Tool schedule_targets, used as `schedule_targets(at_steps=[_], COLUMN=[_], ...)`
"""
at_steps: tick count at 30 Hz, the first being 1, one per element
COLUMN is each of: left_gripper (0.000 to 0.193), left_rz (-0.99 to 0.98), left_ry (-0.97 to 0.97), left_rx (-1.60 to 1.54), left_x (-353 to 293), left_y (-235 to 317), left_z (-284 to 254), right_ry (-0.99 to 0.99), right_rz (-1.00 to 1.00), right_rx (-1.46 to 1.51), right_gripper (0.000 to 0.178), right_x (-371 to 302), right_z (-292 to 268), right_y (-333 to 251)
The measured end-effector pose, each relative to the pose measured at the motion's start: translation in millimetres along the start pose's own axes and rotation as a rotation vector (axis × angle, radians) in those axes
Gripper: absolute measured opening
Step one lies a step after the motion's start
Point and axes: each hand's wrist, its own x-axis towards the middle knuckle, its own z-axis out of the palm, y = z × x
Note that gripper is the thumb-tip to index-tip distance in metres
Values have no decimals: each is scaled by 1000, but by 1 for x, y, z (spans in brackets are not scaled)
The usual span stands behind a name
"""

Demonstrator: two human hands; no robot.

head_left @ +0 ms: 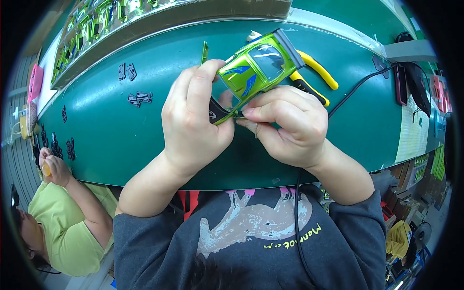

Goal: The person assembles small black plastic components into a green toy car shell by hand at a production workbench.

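Observation:
A green toy car body (238, 77) with blue stripes and clear windows is held up over the table, tilted, its far end pointing up and right. My left hand (192, 108) is closed around its near left side, fingers wrapped over the edge. My right hand (287, 116) pinches at the car's near lower edge; a small dark piece shows by the fingertips, too small to name. Just beyond my right hand lie yellow-and-black pliers (319, 70), partly hidden behind the car body.
Small black plastic parts (140, 98) lie in groups on the green table (121, 150). A box (174, 14) of similar green car bodies stands along the far edge. At left, a co-worker (67, 217) handles something orange. A black cable (355, 87) crosses at right.

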Motion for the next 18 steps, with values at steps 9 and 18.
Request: schedule_targets(at_steps=[9, 18], left_gripper=[63, 57], left_rz=[-313, -1064], left_ry=[-111, -522], left_rx=[-400, -1823], left_x=[3, 7], left_y=[1, -23], left_z=[-7, -11], right_ry=[-10, 126], right_rz=[330, 336], right_rx=[352, 333], right_gripper=[49, 26], right_x=[6, 6], right_z=[-11, -23], right_y=[-6, -9])
